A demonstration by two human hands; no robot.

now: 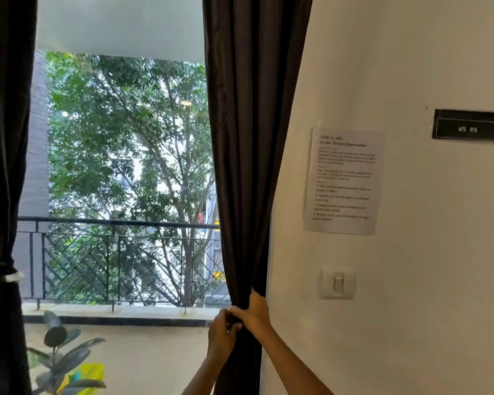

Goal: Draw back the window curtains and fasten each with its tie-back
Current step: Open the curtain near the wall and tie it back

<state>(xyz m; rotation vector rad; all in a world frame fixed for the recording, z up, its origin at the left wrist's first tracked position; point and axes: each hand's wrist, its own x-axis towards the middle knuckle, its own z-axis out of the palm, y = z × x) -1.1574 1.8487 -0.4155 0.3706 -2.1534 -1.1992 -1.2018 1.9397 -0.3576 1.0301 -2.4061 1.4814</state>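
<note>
Closest to me, both hands are up on the right curtain [246,172], low down where the fabric narrows. My right hand [254,312] wraps over the gathered folds from the wall side, fingers curled round the bunch and gripping it. My left hand [221,333] sits just below and beside it, touching it, fingertips pinched in on the fabric's window-side edge; whether a tie-back is in that pinch I cannot tell, it's hidden between the hands. The dark curtain hangs straight from the top of view down past my hands, against the edge of the white wall [411,323]. On that wall, a light switch [338,283] near my right hand, above it a printed instruction sheet [344,181], and a small black sign [468,125] reading WS 05 further right. At the window's far left, the left curtain [3,138] is already cinched by a pale tie-back [12,277]. A leafy potted plant [60,354] stands below it. Beyond the glass: balcony railing [117,258], then trees [131,138].
</note>
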